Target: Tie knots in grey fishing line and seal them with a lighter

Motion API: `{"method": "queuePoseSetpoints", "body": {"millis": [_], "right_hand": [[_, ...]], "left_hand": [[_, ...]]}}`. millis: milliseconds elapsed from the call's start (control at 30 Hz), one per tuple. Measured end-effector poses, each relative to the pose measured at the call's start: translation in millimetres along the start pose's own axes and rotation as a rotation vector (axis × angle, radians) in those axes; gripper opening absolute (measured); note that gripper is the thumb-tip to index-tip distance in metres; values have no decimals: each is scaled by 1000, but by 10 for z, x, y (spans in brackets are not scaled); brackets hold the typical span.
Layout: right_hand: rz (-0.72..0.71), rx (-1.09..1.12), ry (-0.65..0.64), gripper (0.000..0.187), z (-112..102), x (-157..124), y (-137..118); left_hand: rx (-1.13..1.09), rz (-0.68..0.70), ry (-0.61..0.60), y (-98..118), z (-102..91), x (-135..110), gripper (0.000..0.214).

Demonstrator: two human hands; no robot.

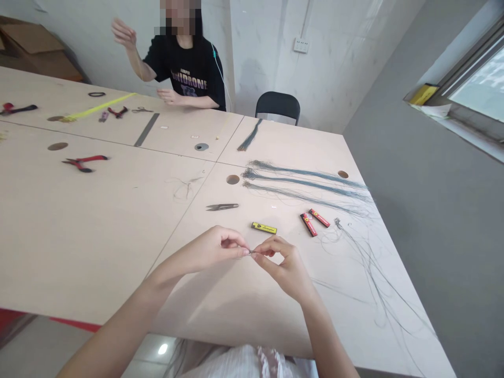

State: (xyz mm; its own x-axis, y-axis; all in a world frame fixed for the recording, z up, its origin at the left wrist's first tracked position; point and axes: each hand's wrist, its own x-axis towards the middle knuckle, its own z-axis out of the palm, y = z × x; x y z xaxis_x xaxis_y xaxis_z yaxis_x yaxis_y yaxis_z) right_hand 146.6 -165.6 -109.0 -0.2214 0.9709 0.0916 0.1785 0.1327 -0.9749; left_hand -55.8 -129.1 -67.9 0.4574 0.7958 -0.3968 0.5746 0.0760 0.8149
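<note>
Above the table's near side, my left hand and my right hand meet fingertip to fingertip. Both pinch a thin dark cord, of which only a short knotted-looking bit shows between the fingers. Pale strands run over the table to the right of my right wrist; whether they join the held cord I cannot tell. Just beyond my fingers lies a yellow lighter. Thread snips rest farther off to the left. Two red lighters are to the right of the yellow one.
Three bundles of blue-grey cords stretch across the right side, with a shorter bundle behind. Loose grey cords trail toward the right edge. Red-handled pliers lie left. Across the table sits a person with one hand raised.
</note>
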Motion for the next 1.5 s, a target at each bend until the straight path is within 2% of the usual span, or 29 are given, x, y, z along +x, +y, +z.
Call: {"method": "queuePoseSetpoints", "body": {"millis": [100, 300, 500, 1033, 1233, 1500], "right_hand": [[-16, -11, 26, 9, 16, 6, 33], [-40, 52, 178, 9, 93, 17, 103], [-57, 70, 252, 11, 168, 4, 129], [-80, 70, 246, 10, 152, 27, 123], [-141, -93, 325, 11, 151, -7, 85], [-199, -149, 324, 12, 153, -5, 90]], "left_hand": [[-33, -16, 22, -4, 11, -2, 37], [-106, -26, 105, 29, 52, -30, 38], [-150, -36, 131, 10, 71, -20, 39], [-97, 3, 168, 69, 83, -8, 36], [-115, 36, 205, 62, 98, 3, 35], [-139, 52, 238, 80, 122, 13, 36]]}}
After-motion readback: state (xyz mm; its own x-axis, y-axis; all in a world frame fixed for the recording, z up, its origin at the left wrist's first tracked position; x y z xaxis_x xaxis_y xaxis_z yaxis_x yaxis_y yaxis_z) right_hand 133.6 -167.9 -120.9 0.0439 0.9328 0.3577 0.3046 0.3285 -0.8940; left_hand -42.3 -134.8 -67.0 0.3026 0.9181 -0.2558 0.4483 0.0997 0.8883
